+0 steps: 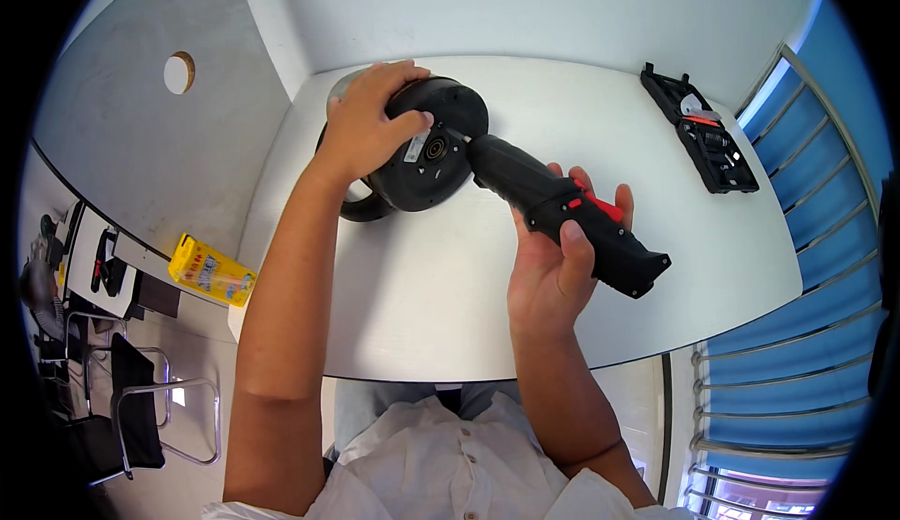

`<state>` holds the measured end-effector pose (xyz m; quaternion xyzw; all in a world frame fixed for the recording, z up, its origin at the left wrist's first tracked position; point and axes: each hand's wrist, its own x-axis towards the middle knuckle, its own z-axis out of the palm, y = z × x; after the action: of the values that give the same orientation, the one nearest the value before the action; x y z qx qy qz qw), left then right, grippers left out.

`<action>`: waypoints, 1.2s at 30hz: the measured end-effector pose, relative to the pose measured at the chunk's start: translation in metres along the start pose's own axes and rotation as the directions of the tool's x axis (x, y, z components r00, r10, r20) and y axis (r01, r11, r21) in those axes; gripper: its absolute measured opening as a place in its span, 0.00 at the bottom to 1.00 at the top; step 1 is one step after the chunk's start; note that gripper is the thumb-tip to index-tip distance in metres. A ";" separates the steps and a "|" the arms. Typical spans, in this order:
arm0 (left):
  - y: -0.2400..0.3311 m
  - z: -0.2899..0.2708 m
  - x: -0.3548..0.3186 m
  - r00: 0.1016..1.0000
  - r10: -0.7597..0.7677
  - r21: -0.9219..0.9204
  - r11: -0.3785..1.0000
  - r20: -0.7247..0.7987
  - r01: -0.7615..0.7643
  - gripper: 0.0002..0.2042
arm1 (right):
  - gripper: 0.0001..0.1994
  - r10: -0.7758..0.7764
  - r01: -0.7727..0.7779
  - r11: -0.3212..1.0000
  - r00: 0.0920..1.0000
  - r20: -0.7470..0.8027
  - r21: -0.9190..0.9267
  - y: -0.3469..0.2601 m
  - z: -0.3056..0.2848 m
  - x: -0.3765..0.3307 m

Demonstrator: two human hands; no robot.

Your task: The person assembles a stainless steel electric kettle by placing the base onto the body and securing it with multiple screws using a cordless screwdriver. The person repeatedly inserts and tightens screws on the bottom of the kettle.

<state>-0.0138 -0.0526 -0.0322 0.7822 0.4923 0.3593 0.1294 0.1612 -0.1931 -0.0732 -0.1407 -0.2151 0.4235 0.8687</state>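
Note:
On the white table lies an electric kettle, tipped on its side. Its black round underside, with a ring-shaped socket and small screws, faces me. My left hand is closed over its upper left part, with the thumb pressed on the underside. My right hand grips a black cordless screwdriver with a red trigger, palm turned up and fingers wrapped behind it. The driver's bit end points left and meets the right part of the kettle's underside. Whether the bit sits in a screw I cannot tell.
An opened black tool case with bits lies at the table's far right. A yellow carton stands at the left edge beside a grey partition. Metal railings run along the right; a black chair is at lower left.

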 end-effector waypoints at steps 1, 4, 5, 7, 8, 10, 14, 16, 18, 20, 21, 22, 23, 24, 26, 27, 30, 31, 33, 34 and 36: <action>0.000 -0.001 0.000 1.000 -0.006 -0.012 1.000 0.003 0.006 0.27 | 0.26 0.002 -0.002 1.000 1.000 -0.004 0.007 0.000 0.001 -0.001; 0.000 0.000 0.000 1.000 -0.001 -0.019 1.000 -0.008 0.001 0.27 | 0.26 -0.005 0.004 1.000 0.999 0.042 0.027 0.003 -0.007 0.001; 0.000 0.000 -0.001 1.000 0.002 -0.017 1.000 -0.016 -0.003 0.27 | 0.26 -0.008 0.006 0.999 0.998 0.068 0.032 0.004 -0.010 0.002; 0.000 0.002 -0.001 1.000 0.014 -0.027 1.000 -0.026 -0.014 0.27 | 0.26 -0.016 0.014 1.000 0.996 0.086 0.017 0.004 -0.010 0.002; 0.000 0.002 -0.002 0.999 0.018 -0.030 0.999 -0.031 -0.019 0.27 | 0.26 -0.018 0.017 1.000 0.995 0.094 0.011 0.004 -0.010 0.002; 0.002 0.003 -0.002 0.999 0.015 -0.026 1.000 -0.032 -0.016 0.27 | 0.25 -0.018 0.016 1.000 0.996 0.093 0.019 0.004 -0.012 0.003; 0.000 0.004 -0.003 0.998 0.023 -0.062 0.998 -0.051 -0.026 0.27 | 0.24 0.006 -0.010 0.998 0.998 0.069 0.058 0.003 -0.015 0.006; 0.000 0.004 -0.002 0.999 0.024 -0.072 0.997 -0.042 -0.027 0.26 | 0.24 0.009 -0.012 0.998 0.998 0.062 0.058 0.002 -0.015 0.006; 0.002 0.003 -0.002 0.999 0.021 -0.081 0.996 -0.039 -0.024 0.26 | 0.24 0.008 -0.011 0.998 0.998 0.060 0.056 0.002 -0.015 0.006; 0.005 0.003 -0.003 0.999 0.013 -0.089 0.996 -0.039 -0.016 0.26 | 0.24 0.002 -0.006 0.999 0.998 0.063 0.053 0.003 -0.014 0.006; 0.005 0.003 -0.003 0.999 0.015 -0.084 0.996 -0.043 -0.019 0.26 | 0.23 0.003 -0.006 0.999 0.998 0.064 0.053 0.003 -0.015 0.006; 0.004 0.003 -0.003 0.999 0.018 -0.079 0.997 -0.048 -0.022 0.26 | 0.23 0.003 -0.006 0.999 0.998 0.064 0.052 0.003 -0.015 0.006; 0.004 0.003 -0.003 0.998 0.022 -0.074 0.997 -0.052 -0.026 0.26 | 0.23 0.002 -0.005 0.999 0.998 0.065 0.052 0.003 -0.015 0.007; 0.004 0.003 -0.003 0.998 0.024 -0.068 0.997 -0.055 -0.027 0.26 | 0.23 0.000 -0.003 0.999 0.998 0.063 0.049 0.003 -0.015 0.007; 0.003 0.004 -0.004 0.998 0.027 -0.058 0.998 -0.061 -0.031 0.26 | 0.23 -0.003 0.000 0.999 0.998 0.059 0.043 0.003 -0.014 0.006; 0.003 0.004 -0.004 0.998 0.027 -0.059 0.998 -0.058 -0.030 0.26 | 0.23 0.000 -0.002 0.999 0.998 0.056 0.043 0.003 -0.015 0.006; 0.002 0.004 -0.003 0.998 0.026 -0.064 0.998 -0.057 -0.029 0.26 | 0.23 0.008 -0.010 0.999 0.999 0.046 0.042 0.003 -0.015 0.006; 0.002 0.005 -0.003 0.998 0.025 -0.066 0.997 -0.060 -0.029 0.26 | 0.23 0.010 -0.012 0.999 0.999 0.041 0.044 0.003 -0.015 0.006; 0.002 0.004 -0.003 0.998 0.023 -0.071 0.997 -0.055 -0.027 0.27 | 0.23 0.014 -0.015 0.999 0.999 0.034 0.051 0.003 -0.014 0.006; 0.002 0.004 -0.003 0.999 0.020 -0.074 0.997 -0.047 -0.024 0.27 | 0.24 0.015 -0.017 0.998 0.999 0.033 0.055 0.003 -0.013 0.005; 0.002 0.004 -0.002 0.999 0.019 -0.076 0.997 -0.042 -0.022 0.27 | 0.25 0.023 -0.024 0.997 1.000 0.019 0.073 0.003 -0.013 0.006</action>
<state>-0.0106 -0.0551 -0.0347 0.7741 0.4728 0.3953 0.1453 0.1686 -0.1877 -0.0841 -0.1076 -0.2059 0.4426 0.8661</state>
